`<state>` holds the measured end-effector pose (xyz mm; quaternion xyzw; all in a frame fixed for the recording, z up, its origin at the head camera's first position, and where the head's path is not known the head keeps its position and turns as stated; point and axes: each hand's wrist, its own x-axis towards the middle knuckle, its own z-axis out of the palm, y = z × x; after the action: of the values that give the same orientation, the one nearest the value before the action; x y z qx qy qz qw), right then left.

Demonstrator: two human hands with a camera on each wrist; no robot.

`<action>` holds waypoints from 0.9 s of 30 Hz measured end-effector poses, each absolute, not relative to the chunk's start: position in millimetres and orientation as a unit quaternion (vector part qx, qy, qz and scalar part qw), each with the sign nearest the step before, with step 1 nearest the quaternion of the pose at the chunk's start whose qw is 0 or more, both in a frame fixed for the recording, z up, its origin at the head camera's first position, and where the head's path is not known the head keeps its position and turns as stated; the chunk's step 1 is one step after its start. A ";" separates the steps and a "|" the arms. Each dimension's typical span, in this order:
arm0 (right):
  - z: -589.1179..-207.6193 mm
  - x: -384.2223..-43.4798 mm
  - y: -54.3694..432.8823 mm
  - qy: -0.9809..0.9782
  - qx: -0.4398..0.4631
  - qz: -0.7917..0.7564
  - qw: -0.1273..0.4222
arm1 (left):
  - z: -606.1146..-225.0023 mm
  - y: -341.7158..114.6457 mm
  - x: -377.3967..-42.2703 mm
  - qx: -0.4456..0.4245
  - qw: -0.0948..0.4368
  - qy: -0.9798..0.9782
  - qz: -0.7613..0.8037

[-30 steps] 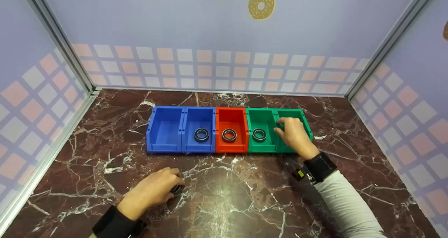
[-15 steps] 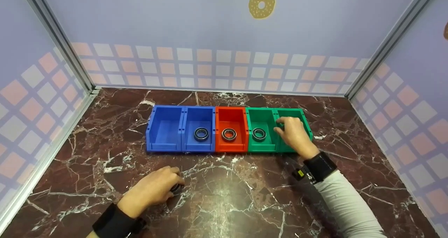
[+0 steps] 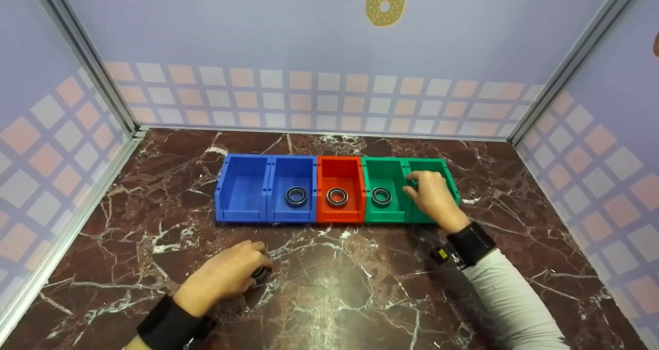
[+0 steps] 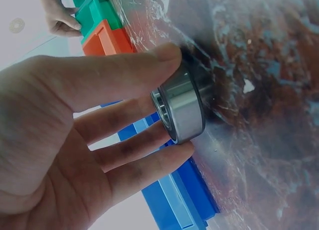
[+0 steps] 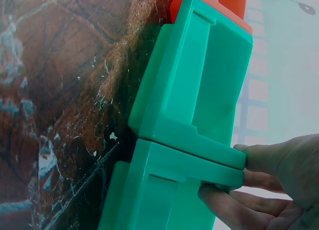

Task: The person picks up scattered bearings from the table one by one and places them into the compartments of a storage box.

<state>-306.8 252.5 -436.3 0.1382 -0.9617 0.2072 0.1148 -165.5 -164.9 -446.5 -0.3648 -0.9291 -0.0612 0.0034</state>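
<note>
In the left wrist view, a ball bearing (image 4: 187, 113) with a shiny steel outer ring is held on edge between the thumb and fingers of my left hand (image 3: 229, 270). It is close above or touching the tabletop; which, I cannot tell. In the head view that hand mostly covers it. My right hand (image 3: 431, 193) is at the two green bins on the right. Its thumb and fingers pinch the adjoining side walls (image 5: 199, 162) between them. Three more bearings lie singly in the inner blue bin (image 3: 292, 217), the red bin (image 3: 341, 217) and the left green bin (image 3: 386, 217).
A further blue bin (image 3: 242, 217) ends the row on the left, with no bearing visible inside. The row stands on a dark red marbled tabletop (image 3: 329, 283). Pale purple panels (image 3: 309, 36) with printed squares enclose the back and both sides.
Both hands stay almost where they were. The left hand keeps its hold on the bearing, its fingers shifting only slightly. The bins and other bearings have not moved.
</note>
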 end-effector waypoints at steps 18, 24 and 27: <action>-437.6 -308.9 253.1 -0.961 0.138 0.204 0.122 | -431.3 -163.3 -170.4 -0.366 0.012 -0.928 -0.071; -436.4 -308.6 252.4 -0.963 0.129 0.205 0.115 | -424.4 -161.0 -172.7 -0.369 0.010 -0.927 -0.066; -436.1 -308.0 251.6 -0.964 0.125 0.205 0.111 | -421.5 -160.0 -175.3 -0.367 0.011 -0.928 -0.061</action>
<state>-308.0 251.6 -436.1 0.1255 -0.9642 0.2054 0.1114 -175.3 -160.0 -421.5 -0.3671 -0.9281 -0.0615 0.0112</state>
